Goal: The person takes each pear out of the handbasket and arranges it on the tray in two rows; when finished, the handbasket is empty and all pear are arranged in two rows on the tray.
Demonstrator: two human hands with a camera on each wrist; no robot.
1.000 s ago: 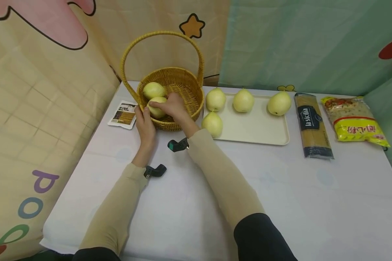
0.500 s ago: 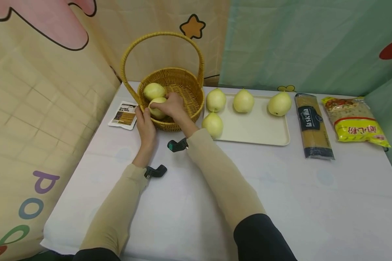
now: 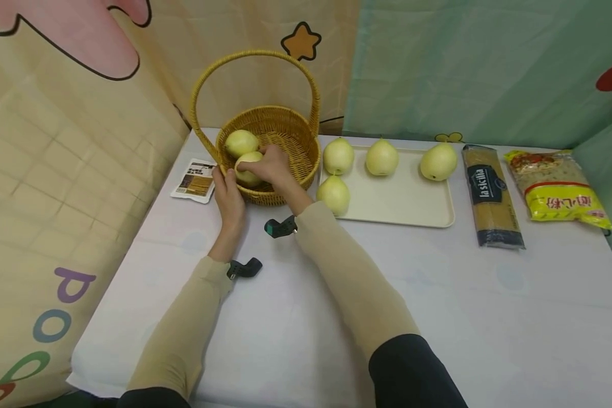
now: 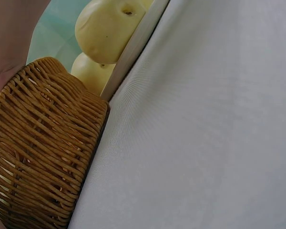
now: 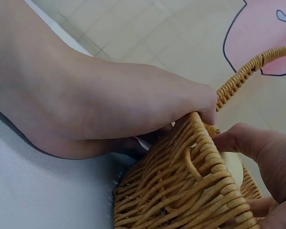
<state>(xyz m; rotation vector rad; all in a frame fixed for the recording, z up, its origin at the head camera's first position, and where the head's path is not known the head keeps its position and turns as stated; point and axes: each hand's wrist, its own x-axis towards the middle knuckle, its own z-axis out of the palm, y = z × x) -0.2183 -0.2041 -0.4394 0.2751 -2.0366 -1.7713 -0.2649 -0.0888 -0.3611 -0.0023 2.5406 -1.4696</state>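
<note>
The yellow wicker basket [image 3: 290,120] with its tall arched handle stands at the back left of the table. My right hand [image 3: 275,169] reaches inside and grips a pale yellow-green pear [image 3: 249,178] near the basket's front left wall. Just behind that one lies a second pear [image 3: 241,142]. Against the basket's left side, my left hand [image 3: 229,205] holds the wall and rim; in the right wrist view a digit of this left hand [image 5: 133,98] bends over the rim. The right hand's fingers [image 5: 245,140] show inside the rim, with the pear mostly hidden behind the weave.
A cream tray [image 3: 403,201] beside the basket bears several pears [image 3: 382,157]. To its right lie a pasta packet [image 3: 491,195] and a yellow food bag [image 3: 558,187]. A small white and brown sachet [image 3: 194,180] lies left of the basket. Printed curtains [image 3: 464,68] hang behind the table.
Almost nothing differs. The whole scene has shifted very slightly to the right in the head view; both hands keep their places at the basket and pear.
</note>
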